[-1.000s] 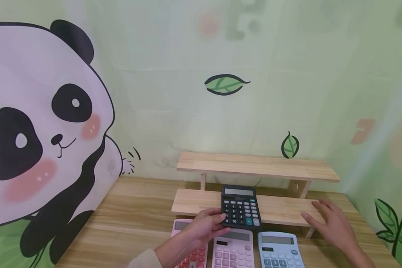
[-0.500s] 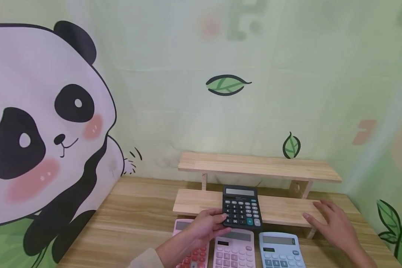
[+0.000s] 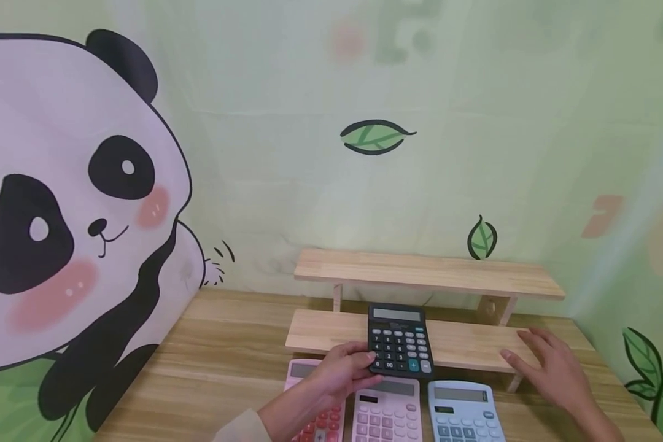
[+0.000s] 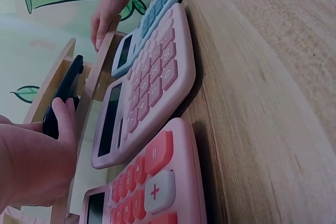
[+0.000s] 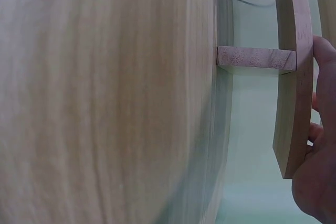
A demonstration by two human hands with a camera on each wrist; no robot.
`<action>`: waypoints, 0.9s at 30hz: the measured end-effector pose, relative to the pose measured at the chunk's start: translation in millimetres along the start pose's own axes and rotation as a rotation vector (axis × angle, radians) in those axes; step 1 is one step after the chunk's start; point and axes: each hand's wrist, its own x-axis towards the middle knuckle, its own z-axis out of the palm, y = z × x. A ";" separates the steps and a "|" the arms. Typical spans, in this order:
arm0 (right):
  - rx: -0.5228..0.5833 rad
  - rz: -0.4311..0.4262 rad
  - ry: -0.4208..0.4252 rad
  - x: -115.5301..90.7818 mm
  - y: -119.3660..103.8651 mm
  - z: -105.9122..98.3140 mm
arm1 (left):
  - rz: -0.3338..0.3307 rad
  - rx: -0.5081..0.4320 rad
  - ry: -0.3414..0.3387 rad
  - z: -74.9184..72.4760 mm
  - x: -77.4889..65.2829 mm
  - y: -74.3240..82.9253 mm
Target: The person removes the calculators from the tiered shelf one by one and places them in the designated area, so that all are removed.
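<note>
My left hand (image 3: 345, 372) holds a black calculator (image 3: 399, 334) by its lower left corner, the thumb on the keys. The calculator faces up at the lower shelf (image 3: 469, 347) of a two-tier wooden stand, its bottom edge past the shelf's front. In the left wrist view the same black calculator (image 4: 67, 85) shows from the side; whether it touches the shelf I cannot tell. At the shelf's right end rests my right hand (image 3: 552, 368), fingers loosely spread and holding nothing. The right wrist view shows that hand (image 5: 323, 124) against the shelf board (image 5: 296, 93).
In front of the stand lie a pink calculator with red keys (image 3: 325, 423), a pale pink calculator (image 3: 387, 412) and a light blue calculator (image 3: 464, 410). The upper shelf (image 3: 420, 272) stands behind. A panda-printed backdrop (image 3: 265, 184) closes off the wooden table (image 3: 215, 344).
</note>
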 end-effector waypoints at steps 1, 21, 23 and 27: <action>-0.002 0.003 -0.001 0.2 0.0 -0.7 | 0.002 0.000 -0.001 0.2 -0.4 0.2; 0.005 -0.012 0.022 0.2 2.4 1.4 | 0.111 0.197 -0.085 -66.9 -40.9 34.6; 0.005 -0.009 0.020 0.1 2.1 1.2 | 0.108 0.218 -0.070 -80.9 -47.1 39.1; 0.007 -0.008 0.016 -0.3 0.7 0.9 | 0.114 0.256 -0.028 -108.1 -64.6 47.8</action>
